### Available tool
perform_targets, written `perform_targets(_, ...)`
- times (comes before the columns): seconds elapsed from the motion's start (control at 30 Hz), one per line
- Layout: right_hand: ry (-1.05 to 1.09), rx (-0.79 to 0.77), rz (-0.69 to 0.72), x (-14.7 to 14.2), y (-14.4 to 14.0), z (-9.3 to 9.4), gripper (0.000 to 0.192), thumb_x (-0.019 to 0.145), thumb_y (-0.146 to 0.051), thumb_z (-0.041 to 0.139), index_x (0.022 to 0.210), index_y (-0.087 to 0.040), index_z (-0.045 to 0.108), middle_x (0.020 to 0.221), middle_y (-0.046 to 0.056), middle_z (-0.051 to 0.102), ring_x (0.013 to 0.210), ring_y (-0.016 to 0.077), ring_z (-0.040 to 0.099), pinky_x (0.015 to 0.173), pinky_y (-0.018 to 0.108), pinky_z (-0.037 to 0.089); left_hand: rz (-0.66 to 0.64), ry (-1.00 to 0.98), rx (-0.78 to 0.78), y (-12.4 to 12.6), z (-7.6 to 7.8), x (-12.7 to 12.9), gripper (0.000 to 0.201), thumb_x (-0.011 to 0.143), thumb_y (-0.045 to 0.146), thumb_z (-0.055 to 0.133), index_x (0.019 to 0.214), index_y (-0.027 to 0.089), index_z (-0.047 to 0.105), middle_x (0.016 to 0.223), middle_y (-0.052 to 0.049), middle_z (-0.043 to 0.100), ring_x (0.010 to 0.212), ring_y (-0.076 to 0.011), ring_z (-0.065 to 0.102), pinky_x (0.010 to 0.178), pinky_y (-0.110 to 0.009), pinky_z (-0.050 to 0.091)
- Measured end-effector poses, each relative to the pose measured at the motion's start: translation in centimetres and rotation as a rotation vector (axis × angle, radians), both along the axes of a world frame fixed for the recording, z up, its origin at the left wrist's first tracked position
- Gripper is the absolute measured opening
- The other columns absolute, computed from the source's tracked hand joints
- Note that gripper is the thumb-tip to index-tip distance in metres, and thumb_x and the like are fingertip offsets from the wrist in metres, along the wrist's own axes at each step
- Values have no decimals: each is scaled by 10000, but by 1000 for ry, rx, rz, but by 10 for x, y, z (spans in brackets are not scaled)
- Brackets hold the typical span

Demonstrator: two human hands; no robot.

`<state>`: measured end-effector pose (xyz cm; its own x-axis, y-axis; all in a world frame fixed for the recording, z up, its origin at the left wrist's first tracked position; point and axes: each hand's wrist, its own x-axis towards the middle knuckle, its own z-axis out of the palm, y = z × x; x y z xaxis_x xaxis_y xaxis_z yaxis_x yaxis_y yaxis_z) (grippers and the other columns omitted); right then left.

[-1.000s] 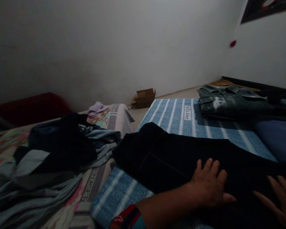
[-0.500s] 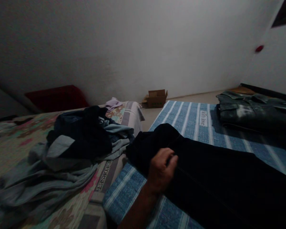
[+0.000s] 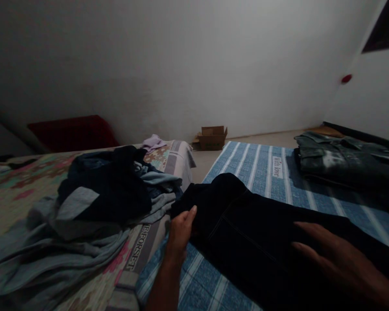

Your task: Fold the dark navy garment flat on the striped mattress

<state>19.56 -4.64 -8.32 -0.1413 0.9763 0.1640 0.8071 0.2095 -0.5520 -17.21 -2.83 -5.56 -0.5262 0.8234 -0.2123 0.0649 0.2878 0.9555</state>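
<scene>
Left fingers: the left hand (image 3: pixel 180 231) has its fingers closed on the near-left edge of the dark jeans (image 3: pixel 266 235), thumb on top, apparently pinching the hem to keep that end from sliding.
Right fingers: the right hand (image 3: pixel 339 259) lies spread and flat on the dark cloth further right, gripping nothing, seemingly pressing it down so it stays smooth.
Dark jeans: spread lengthwise across the blue striped mat (image 3: pixel 256 166), running from centre to the near right corner.
Folded denim: a folded denim garment (image 3: pixel 340 160) sits at the far right of the mat, well apart from the hands.
Unsorted heap: a pile of clothes (image 3: pixel 94 203) lies loose on the patterned bedcover (image 3: pixel 16 190), just left of the left hand.
Far floor: a small cardboard box (image 3: pixel 212 137) stands by the wall.
</scene>
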Motion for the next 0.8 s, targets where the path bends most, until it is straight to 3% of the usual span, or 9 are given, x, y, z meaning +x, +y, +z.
perform_targets(0.13,123,-136,171,-60,53,49,520,816,-530,510,1200,-197,618,1224,101,627,1114,287,583,930,411,473,18,-640,53,3,8,5,237,791,332,630,914,133,662,724,-52,697,636,-182,656,598,-283,517)
perform_targets(0.23,212,-168,228,-97,100,62,523,824,-512,515,1182,-148,624,1207,134,631,1106,286,584,924,401,455,-4,-1012,23,9,14,9,274,873,298,517,1031,117,649,823,-88,725,790,-212,695,752,-332,545)
perform_targets(0.3,236,-121,202,-119,128,63,494,797,-498,556,1110,-129,656,1182,158,636,1109,299,575,922,398,435,27,-1115,-4,16,16,11,309,890,315,491,1063,109,640,862,-99,730,856,-228,695,816,-360,539)
perform_targets(0.4,265,-164,193,-148,159,59,393,781,-511,569,838,-143,693,895,122,692,891,274,631,749,358,460,78,-1132,-63,26,18,15,307,876,306,510,1043,87,646,863,-115,731,877,-251,693,844,-389,535)
perform_targets(0.5,308,-248,224,-168,170,59,411,787,-524,538,626,-152,609,572,40,580,564,180,561,513,286,389,129,-983,-78,28,19,19,257,807,217,585,1003,68,658,849,-125,731,867,-264,694,853,-402,532)
perform_targets(0.6,421,-342,298,-172,161,65,357,778,-499,542,677,-161,594,558,-4,551,486,124,504,451,245,352,174,-635,233,18,18,20,363,694,144,689,1055,130,656,931,-73,734,937,-245,676,910,-370,504)
perform_targets(0.67,591,-462,372,-169,154,70,304,752,-468,585,766,-165,610,620,-6,590,502,115,523,465,236,380,135,-457,411,7,16,17,481,655,157,736,1124,180,634,1024,-45,719,1007,-233,651,940,-347,482)
perform_targets(0.73,710,-566,420,-166,153,69,269,725,-420,623,815,-167,614,668,1,616,526,114,543,494,238,411,95,-431,412,-4,12,12,529,653,174,741,1166,194,613,1066,-48,707,1020,-231,644,922,-339,490)
perform_targets(0.8,639,-596,425,-167,159,62,218,732,-372,608,795,-163,606,664,3,615,527,110,537,505,240,418,97,-488,310,-13,6,5,532,661,156,716,1180,188,602,1065,-66,704,978,-231,659,857,-333,518)
